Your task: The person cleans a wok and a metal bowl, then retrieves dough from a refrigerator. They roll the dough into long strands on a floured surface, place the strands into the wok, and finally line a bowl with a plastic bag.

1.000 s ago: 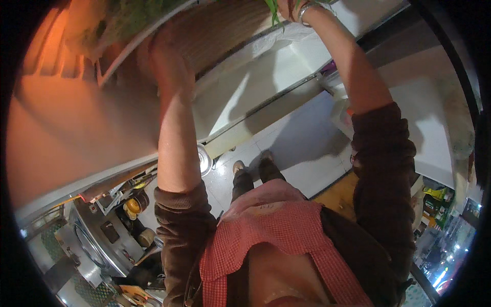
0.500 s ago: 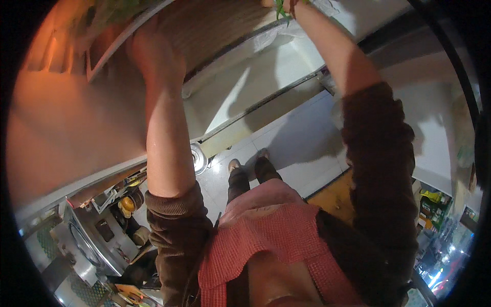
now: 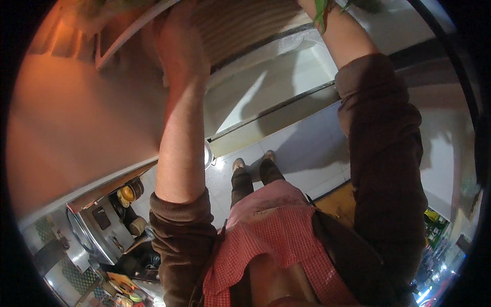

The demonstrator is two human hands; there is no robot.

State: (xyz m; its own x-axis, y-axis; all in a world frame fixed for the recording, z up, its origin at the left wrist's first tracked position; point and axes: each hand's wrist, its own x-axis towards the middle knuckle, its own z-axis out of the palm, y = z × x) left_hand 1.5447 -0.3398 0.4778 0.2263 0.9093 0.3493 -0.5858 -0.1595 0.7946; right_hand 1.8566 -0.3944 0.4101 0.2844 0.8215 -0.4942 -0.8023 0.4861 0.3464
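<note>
My left hand point(image 3: 179, 38) reaches to the upper edge, blurred; its fingers are out of sight, so its grip cannot be made out. Just left of it runs a pale, slanting rim point(image 3: 130, 36) with blurred green leaves point(image 3: 115, 10) beyond. On its other side lies a brown, finely striped board-like surface point(image 3: 245, 20). My right forearm stretches up past the frame's top, and the hand itself is cut off. Long green leaves point(image 3: 321, 13) show beside that forearm, with more dark greenery point(image 3: 365, 5) to the right.
Below the striped surface is a white basin-like recess point(image 3: 266, 84) with a dark front edge. A smooth counter point(image 3: 82, 133) extends left, lit orange. A metal pot or lid point(image 3: 208, 155) stands on the tiled floor point(image 3: 291, 148). Appliances and yellow cookware point(image 3: 127, 194) sit lower left.
My left hand and forearm have shifted slightly right in the view. My right hand has passed out of the top of the frame, and the leaves by that arm show larger and further right.
</note>
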